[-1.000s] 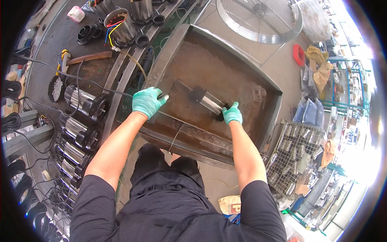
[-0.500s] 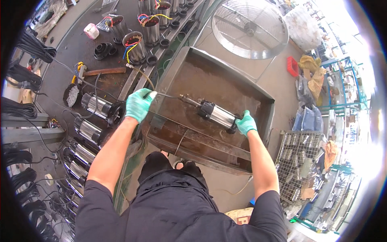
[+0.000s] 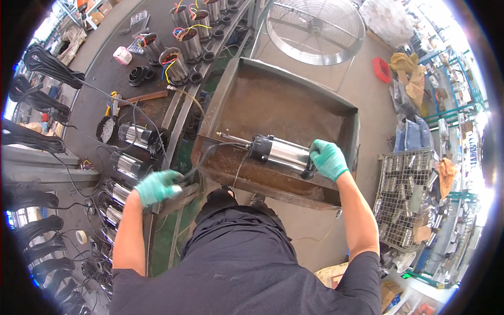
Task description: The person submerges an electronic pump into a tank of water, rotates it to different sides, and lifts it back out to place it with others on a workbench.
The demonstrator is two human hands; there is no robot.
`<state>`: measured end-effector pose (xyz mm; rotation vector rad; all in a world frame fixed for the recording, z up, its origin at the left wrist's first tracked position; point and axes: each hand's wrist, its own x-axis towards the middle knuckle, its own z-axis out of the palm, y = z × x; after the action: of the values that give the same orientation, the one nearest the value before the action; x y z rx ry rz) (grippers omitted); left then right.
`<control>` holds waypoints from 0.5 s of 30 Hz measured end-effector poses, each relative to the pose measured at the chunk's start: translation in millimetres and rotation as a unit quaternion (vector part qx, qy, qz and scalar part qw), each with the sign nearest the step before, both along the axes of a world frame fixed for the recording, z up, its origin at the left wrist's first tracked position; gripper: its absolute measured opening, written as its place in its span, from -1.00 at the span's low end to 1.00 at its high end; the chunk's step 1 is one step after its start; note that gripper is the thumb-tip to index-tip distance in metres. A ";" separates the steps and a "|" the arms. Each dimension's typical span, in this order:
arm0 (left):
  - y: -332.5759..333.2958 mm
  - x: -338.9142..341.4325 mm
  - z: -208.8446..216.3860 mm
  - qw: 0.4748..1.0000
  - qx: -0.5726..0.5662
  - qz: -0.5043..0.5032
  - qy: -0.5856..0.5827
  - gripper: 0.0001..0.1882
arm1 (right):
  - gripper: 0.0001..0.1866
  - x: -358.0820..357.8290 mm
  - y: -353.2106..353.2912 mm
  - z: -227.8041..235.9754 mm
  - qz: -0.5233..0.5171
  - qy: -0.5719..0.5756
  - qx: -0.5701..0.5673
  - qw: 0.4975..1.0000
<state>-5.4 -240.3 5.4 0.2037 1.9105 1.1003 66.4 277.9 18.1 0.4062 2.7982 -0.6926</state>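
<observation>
A shiny steel cylindrical motor (image 3: 285,153) with black ends lies across the near part of a brown-stained metal trough. My right hand (image 3: 328,159), in a green glove, is closed round its right end. From the motor's left end juts a thin metal shaft (image 3: 233,138) with a brass-coloured tip. A black cable (image 3: 208,152) runs from beside this shaft to the fingertips of my left hand (image 3: 159,187), also green-gloved. That hand is smeared by motion over the bench edge; its fingers seem pinched on the cable.
The trough (image 3: 294,80) has raised metal walls. On the left bench stand steel cylinders (image 3: 175,66) with coloured wires, a hammer (image 3: 143,98) and a row of similar motors (image 3: 127,165). Coiled cables (image 3: 39,139) hang at far left. A large round fan (image 3: 315,31) stands beyond the trough.
My left hand has moved down and left, away from the trough, with the cable trailing. The motor and my right hand have come nearer, onto the trough's near edge, and the motor has levelled.
</observation>
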 end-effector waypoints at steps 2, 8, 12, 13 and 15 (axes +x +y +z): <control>22.8 13.8 -17.3 0.986 -0.105 -0.125 0.040 -0.33 | -0.87 0.0 -7.8 5.3 0.011 -0.001 0.008 1.000; 87.9 6.8 -93.5 0.970 0.099 0.189 -0.119 -0.49 | -0.82 6.3 -12.7 6.4 0.019 -0.017 0.056 0.998; 120.9 -24.6 -104.2 0.947 0.102 0.248 -0.177 -0.76 | -0.81 1.8 -19.9 12.0 0.034 -0.034 0.070 0.996; 125.8 -26.1 -95.4 0.949 0.121 0.247 -0.157 -0.75 | -0.80 2.6 -20.0 14.0 0.020 -0.055 0.055 0.997; 129.8 -25.1 -71.7 0.944 0.148 0.269 -0.122 -0.75 | -0.77 2.1 -10.5 12.5 -0.008 -0.076 0.009 0.997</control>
<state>-30.5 -110.6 -66.3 -0.3001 1.6060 1.6912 68.4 267.4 30.6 0.4640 2.6615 -0.6136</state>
